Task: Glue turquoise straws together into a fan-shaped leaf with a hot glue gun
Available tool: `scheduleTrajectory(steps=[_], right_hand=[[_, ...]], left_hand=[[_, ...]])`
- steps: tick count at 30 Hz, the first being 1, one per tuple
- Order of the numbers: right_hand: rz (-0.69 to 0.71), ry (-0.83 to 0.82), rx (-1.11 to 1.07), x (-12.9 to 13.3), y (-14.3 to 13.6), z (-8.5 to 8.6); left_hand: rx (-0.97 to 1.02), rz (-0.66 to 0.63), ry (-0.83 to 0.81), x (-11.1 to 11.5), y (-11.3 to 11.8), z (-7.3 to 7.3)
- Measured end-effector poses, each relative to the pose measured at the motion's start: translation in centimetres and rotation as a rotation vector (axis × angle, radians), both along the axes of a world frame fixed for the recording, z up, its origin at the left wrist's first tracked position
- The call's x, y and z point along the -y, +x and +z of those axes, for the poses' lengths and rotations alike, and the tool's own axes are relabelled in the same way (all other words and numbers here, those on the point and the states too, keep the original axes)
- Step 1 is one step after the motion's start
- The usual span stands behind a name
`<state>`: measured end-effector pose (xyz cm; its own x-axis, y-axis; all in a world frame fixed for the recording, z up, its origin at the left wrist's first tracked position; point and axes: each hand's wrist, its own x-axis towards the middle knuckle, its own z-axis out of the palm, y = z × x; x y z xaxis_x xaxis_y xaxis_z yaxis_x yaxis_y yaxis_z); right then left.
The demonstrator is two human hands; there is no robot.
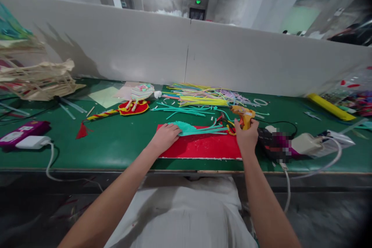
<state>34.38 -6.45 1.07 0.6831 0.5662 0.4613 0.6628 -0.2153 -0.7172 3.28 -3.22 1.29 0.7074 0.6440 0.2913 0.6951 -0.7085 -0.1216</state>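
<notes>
On a red board (197, 148) lies a turquoise fan-shaped piece (186, 127) made of pipe cleaners, its loose stems trailing to the right. My left hand (167, 136) is closed on the left edge of this piece, the fingertips partly hidden. In my right hand (247, 135) is a yellow-orange hot glue gun (245, 114), held by the handle with the fingers wrapped round it. The gun stands beyond the board's right end, its nozzle pointing left. Pliers with dark and red parts (222, 117) lie just left of the gun, partly covered.
Loose turquoise pipe cleaners (186, 111) and a multicoloured pile (203, 99) lie behind the board. A finished ornament with a red tassel (83, 130) rests at left. Power strips (24, 133) with cables lie on both sides. A white partition (139, 46) closes the back.
</notes>
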Motion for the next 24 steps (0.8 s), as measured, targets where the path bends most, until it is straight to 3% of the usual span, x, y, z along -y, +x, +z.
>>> scheduleTrajectory(steps=[3,8,16,21,24], right_hand=[[0.151,-0.043,0.013,1.2,-3.0,0.3],[0.373,-0.118,-0.047,1.9,-7.5,-0.9],[0.792,0.033,-0.317,1.4,-9.8,-1.6],[0.81,0.043,-0.356,1.4,-9.6,-1.8],[0.722,-0.021,-0.272,1.2,-9.6,-2.1]], left_hand=[[0.031,-0.015,0.056,-0.2,0.2,-0.3],[0.121,-0.069,0.16,-0.3,0.4,-1.6],[0.195,-0.058,0.298,0.1,0.6,-1.9],[0.239,-0.061,0.351,0.4,0.5,-1.6],[0.253,-0.048,0.361,0.4,0.5,-1.5]])
